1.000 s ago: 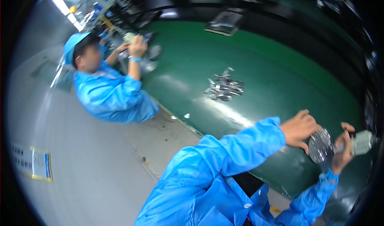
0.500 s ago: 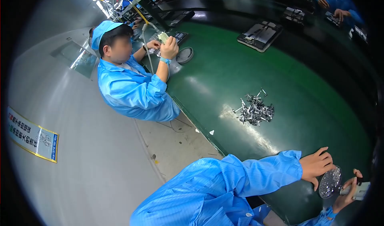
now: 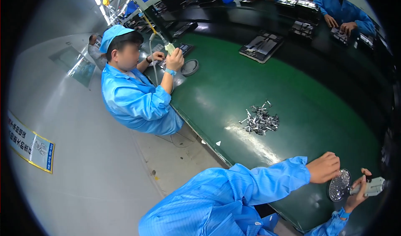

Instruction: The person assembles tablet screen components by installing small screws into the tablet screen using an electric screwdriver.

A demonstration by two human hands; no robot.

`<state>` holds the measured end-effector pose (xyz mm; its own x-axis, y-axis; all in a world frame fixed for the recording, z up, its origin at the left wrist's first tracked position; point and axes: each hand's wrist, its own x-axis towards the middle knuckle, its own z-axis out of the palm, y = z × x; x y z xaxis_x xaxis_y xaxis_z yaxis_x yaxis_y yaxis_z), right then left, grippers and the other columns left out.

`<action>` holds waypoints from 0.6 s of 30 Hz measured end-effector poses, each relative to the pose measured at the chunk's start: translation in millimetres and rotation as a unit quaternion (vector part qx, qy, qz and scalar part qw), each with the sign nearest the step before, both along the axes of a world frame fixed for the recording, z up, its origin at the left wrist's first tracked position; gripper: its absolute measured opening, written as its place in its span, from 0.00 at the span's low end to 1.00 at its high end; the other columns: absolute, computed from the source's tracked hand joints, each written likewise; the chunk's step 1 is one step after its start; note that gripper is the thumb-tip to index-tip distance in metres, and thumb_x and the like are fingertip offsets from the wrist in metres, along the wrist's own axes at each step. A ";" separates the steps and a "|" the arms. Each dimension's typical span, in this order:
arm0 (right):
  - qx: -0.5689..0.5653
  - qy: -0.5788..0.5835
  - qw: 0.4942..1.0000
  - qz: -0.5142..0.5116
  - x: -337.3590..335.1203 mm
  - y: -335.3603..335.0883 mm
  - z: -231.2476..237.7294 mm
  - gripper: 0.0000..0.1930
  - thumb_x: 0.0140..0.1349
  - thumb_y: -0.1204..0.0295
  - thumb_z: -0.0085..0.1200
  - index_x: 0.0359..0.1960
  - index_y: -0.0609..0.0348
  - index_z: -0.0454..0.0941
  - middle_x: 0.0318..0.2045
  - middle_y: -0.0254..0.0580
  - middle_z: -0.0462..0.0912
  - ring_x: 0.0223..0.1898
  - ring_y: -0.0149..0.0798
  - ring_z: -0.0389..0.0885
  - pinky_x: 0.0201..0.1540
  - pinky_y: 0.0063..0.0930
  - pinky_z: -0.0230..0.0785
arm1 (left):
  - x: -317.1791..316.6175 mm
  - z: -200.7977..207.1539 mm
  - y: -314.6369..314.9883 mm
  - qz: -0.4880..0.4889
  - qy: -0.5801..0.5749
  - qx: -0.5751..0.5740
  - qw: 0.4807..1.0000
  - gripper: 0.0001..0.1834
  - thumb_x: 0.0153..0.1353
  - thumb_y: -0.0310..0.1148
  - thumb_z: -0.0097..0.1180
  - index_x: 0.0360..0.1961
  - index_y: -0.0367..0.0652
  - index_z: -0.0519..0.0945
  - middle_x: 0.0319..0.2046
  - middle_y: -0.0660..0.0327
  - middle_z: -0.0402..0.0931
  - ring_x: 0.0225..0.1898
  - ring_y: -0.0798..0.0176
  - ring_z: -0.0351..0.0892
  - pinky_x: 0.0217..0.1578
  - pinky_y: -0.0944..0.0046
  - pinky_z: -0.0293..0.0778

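My left hand [image 3: 324, 168] is at the far rim of a round dish [image 3: 339, 186] filled with small shiny metal pieces, probably screws. Its fingers are curled together and point down at the dish; whatever is between the fingertips is hidden. On the dish's other side, my right hand [image 3: 356, 194] grips a pale electric screwdriver [image 3: 374, 187], whose front end points toward the dish. A pile of small black and silver metal parts [image 3: 262, 120] lies farther up the green table.
At the left, a co-worker [image 3: 135, 85] in blue holds a similar screwdriver [image 3: 169, 48] beside another round dish [image 3: 190, 67]. An opened flat device [image 3: 262, 47] lies toward the back of the green table [image 3: 209, 111]. Across a dark conveyor, other people's hands [image 3: 340, 26] work on devices.
My left hand's fingers have gone from spread to curled together at the dish. The screwdriver in my right hand shows more fully. The whole view has shifted slightly.
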<state>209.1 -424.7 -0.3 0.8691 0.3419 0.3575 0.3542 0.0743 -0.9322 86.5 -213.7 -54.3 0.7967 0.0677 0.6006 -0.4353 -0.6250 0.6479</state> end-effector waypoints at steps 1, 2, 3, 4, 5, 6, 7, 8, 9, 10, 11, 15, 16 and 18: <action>0.008 0.001 1.000 0.008 4.9 -9.3 -1.4 0.14 0.68 0.75 0.48 0.52 0.69 0.78 0.43 0.43 0.82 0.21 0.21 0.65 0.31 0.16 0.60 | 9.1 -0.8 -6.7 0.016 -0.035 0.005 0.999 0.14 0.59 0.39 0.63 0.29 0.39 0.75 0.32 0.53 0.71 0.42 0.47 0.74 0.52 0.46 0.68; 0.013 0.008 1.000 0.001 -3.0 -22.3 -2.0 0.14 0.67 0.76 0.49 0.51 0.70 0.79 0.45 0.44 0.82 0.22 0.21 0.66 0.31 0.17 0.60 | 12.1 11.6 -12.3 0.068 -0.104 0.012 0.992 0.14 0.54 0.38 0.66 0.22 0.43 0.75 0.25 0.56 0.71 0.34 0.48 0.74 0.41 0.49 0.70; 0.023 0.074 0.992 -0.097 0.1 -16.6 -8.3 0.14 0.65 0.75 0.53 0.49 0.70 0.81 0.47 0.42 0.82 0.27 0.21 0.68 0.31 0.18 0.61 | 15.9 18.6 -9.3 0.106 -0.148 0.076 0.980 0.10 0.49 0.36 0.67 0.20 0.48 0.77 0.21 0.59 0.71 0.29 0.50 0.74 0.36 0.49 0.70; 0.065 -0.022 0.994 -0.081 -4.5 6.5 -15.6 0.15 0.63 0.74 0.55 0.49 0.70 0.82 0.44 0.36 0.82 0.31 0.22 0.70 0.32 0.19 0.61 | 12.5 13.7 -4.3 0.160 -0.111 0.184 0.963 0.08 0.47 0.35 0.67 0.19 0.51 0.78 0.21 0.61 0.73 0.29 0.53 0.75 0.33 0.50 0.69; 0.018 -0.081 0.996 0.041 -14.1 30.3 5.1 0.14 0.60 0.74 0.57 0.46 0.68 0.83 0.38 0.32 0.81 0.30 0.23 0.70 0.33 0.19 0.61 | -1.4 24.0 12.0 0.209 -0.019 0.250 0.945 0.06 0.47 0.35 0.67 0.21 0.52 0.80 0.22 0.62 0.74 0.28 0.55 0.75 0.31 0.51 0.68; 0.163 0.160 0.972 0.063 -42.7 64.7 40.5 0.12 0.60 0.74 0.58 0.44 0.65 0.84 0.32 0.28 0.78 0.29 0.23 0.71 0.32 0.19 0.61 | -1.2 19.4 27.1 0.194 -0.089 0.170 0.962 0.02 0.51 0.33 0.64 0.25 0.52 0.82 0.26 0.62 0.77 0.31 0.54 0.77 0.32 0.51 0.69; 0.015 0.018 1.000 -0.008 -38.2 64.1 44.1 0.12 0.62 0.74 0.57 0.44 0.67 0.83 0.41 0.40 0.85 0.39 0.29 0.80 0.43 0.26 0.73 | 2.8 12.9 39.0 0.193 -0.094 0.101 0.971 0.06 0.55 0.25 0.60 0.34 0.48 0.83 0.31 0.60 0.79 0.37 0.52 0.79 0.39 0.52 0.73; 0.037 0.049 0.998 0.025 -36.9 68.2 53.5 0.07 0.60 0.76 0.62 0.40 0.62 0.85 0.32 0.33 0.85 0.29 0.24 0.80 0.31 0.22 0.72 | 14.3 30.0 40.7 0.170 -0.081 0.030 0.982 0.19 0.55 0.14 0.53 0.47 0.42 0.80 0.44 0.54 0.78 0.46 0.51 0.79 0.49 0.53 0.74; 0.061 0.068 0.996 0.010 -38.9 71.5 55.1 0.04 0.61 0.77 0.61 0.37 0.59 0.86 0.27 0.32 0.84 0.25 0.23 0.79 0.27 0.21 0.70 | 24.5 31.5 41.8 0.171 -0.053 -0.006 0.984 0.30 0.54 0.09 0.48 0.59 0.39 0.72 0.52 0.50 0.73 0.50 0.51 0.77 0.55 0.56 0.73; 0.083 0.048 0.995 0.017 -35.0 69.0 51.5 0.04 0.60 0.77 0.62 0.36 0.61 0.86 0.26 0.33 0.84 0.24 0.24 0.79 0.25 0.22 0.70 | 42.6 27.0 44.9 0.158 -0.006 0.017 0.987 0.35 0.54 0.09 0.47 0.66 0.39 0.66 0.56 0.49 0.69 0.53 0.53 0.75 0.54 0.57 0.73; 0.110 0.020 0.994 0.002 -32.7 65.3 50.3 0.04 0.61 0.76 0.62 0.35 0.61 0.86 0.26 0.33 0.84 0.24 0.25 0.80 0.27 0.24 0.72 | 64.9 33.9 41.9 0.147 0.027 0.021 0.989 0.36 0.56 0.12 0.50 0.68 0.38 0.64 0.55 0.49 0.70 0.52 0.54 0.76 0.54 0.57 0.74; 0.100 0.049 0.994 -0.003 -36.2 44.4 53.1 0.07 0.54 0.76 0.63 0.34 0.63 0.83 0.29 0.42 0.86 0.32 0.33 0.85 0.37 0.29 0.77 | 203.9 31.9 30.0 0.084 0.072 0.034 0.993 0.31 0.62 0.35 0.64 0.63 0.36 0.67 0.51 0.50 0.72 0.46 0.53 0.79 0.47 0.55 0.76; 0.100 0.038 0.994 0.018 -40.4 49.6 61.4 0.07 0.53 0.76 0.63 0.34 0.63 0.83 0.29 0.42 0.86 0.31 0.35 0.86 0.37 0.30 0.78 | 249.7 11.9 37.8 0.091 0.102 -0.071 0.988 0.30 0.62 0.40 0.65 0.60 0.35 0.71 0.50 0.47 0.77 0.45 0.50 0.82 0.47 0.53 0.78; 0.078 0.034 0.996 -0.012 -40.5 45.7 59.9 0.09 0.53 0.76 0.63 0.37 0.62 0.83 0.32 0.42 0.86 0.33 0.37 0.87 0.38 0.31 0.78 | 327.2 5.1 31.2 0.059 0.223 -0.038 0.972 0.30 0.54 0.46 0.68 0.52 0.34 0.79 0.45 0.38 0.83 0.49 0.42 0.83 0.52 0.51 0.77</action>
